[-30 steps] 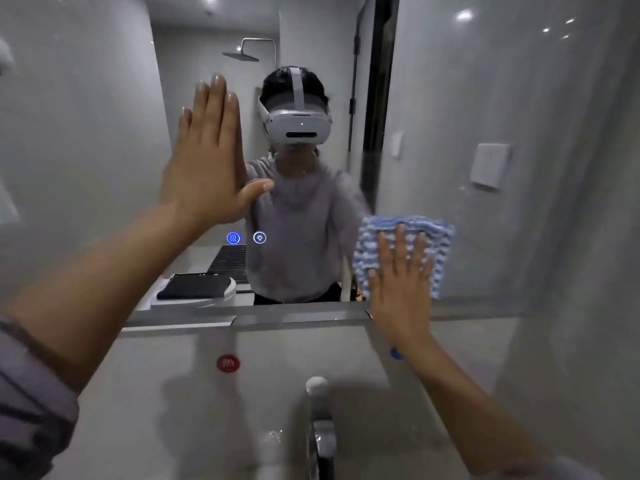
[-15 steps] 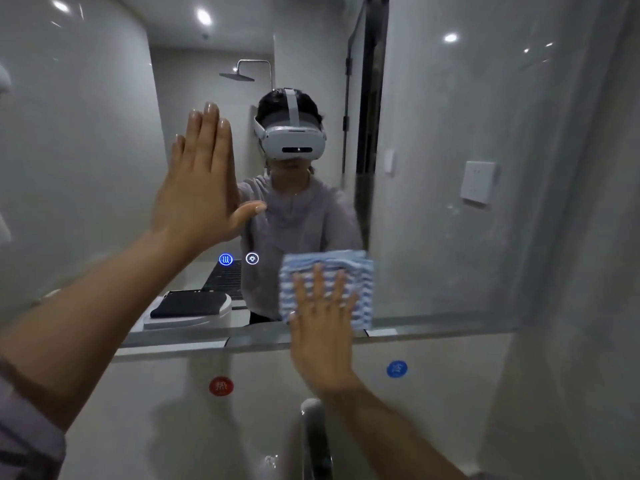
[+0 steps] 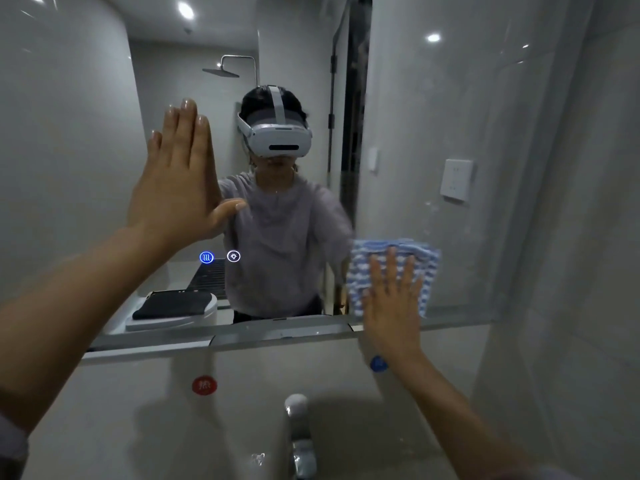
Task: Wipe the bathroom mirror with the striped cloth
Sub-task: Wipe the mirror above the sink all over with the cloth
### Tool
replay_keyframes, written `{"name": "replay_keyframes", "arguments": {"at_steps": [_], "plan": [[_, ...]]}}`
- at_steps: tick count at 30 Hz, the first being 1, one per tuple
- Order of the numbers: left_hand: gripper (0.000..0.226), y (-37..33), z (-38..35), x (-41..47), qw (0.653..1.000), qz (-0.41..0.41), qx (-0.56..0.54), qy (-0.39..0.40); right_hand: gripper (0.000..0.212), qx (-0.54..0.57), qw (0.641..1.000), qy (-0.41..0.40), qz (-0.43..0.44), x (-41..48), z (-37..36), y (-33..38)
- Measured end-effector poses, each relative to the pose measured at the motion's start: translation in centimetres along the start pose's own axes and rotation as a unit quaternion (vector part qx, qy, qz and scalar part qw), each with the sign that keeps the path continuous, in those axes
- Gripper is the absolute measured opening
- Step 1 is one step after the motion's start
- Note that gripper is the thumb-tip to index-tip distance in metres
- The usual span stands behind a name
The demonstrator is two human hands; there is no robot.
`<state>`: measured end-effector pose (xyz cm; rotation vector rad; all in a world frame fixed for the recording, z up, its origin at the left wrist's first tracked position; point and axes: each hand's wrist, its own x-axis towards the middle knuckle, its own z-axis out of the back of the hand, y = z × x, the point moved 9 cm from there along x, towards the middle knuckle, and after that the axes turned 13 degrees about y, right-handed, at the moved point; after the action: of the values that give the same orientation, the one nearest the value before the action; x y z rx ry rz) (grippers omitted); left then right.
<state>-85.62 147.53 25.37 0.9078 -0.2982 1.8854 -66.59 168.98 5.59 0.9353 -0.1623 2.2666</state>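
Note:
The bathroom mirror (image 3: 433, 140) fills the wall ahead and reflects a person in a white headset. My right hand (image 3: 391, 306) lies flat, fingers spread, pressing the blue-and-white striped cloth (image 3: 360, 268) against the glass near the mirror's lower edge, right of centre. The palm hides the cloth's middle and lower part. My left hand (image 3: 180, 181) rests flat on the mirror higher up at the left, fingers together and pointing up, holding nothing.
A chrome tap (image 3: 299, 434) rises below the mirror at centre. A red round mark (image 3: 204, 385) and a blue one (image 3: 377, 363) sit on the wall under the mirror's ledge (image 3: 277, 336). Two lit touch icons (image 3: 220, 257) glow in the glass.
My right hand slid the cloth left along the mirror's bottom edge, then back to the right, to where it is now. My left hand stayed flat on the glass.

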Motion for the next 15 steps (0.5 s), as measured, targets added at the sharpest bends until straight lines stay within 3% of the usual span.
{"name": "replay_keyframes", "arguments": {"at_steps": [4, 10, 12, 15], "plan": [[0.105, -0.1, 0.1, 0.0, 1.0, -0.002, 0.001, -0.008, 0.058, 0.061, 0.994, 0.003, -0.089, 0.3, 1.7, -5.6], [0.109, -0.3, 0.0, 0.1, 1.0, 0.0, 0.011, -0.001, 0.06, 0.137, 0.974, -0.02, -0.178, 0.4, 0.9, -3.4], [0.109, -0.4, 0.0, 0.1, 1.0, 0.0, 0.012, 0.0, 0.06, 0.142, 0.974, -0.026, -0.172, 0.4, 0.6, -1.1], [0.108, -0.4, -0.1, 0.1, 1.0, 0.001, 0.009, 0.004, 0.058, 0.095, 0.992, -0.016, -0.087, 0.3, 0.0, 4.7]]}}
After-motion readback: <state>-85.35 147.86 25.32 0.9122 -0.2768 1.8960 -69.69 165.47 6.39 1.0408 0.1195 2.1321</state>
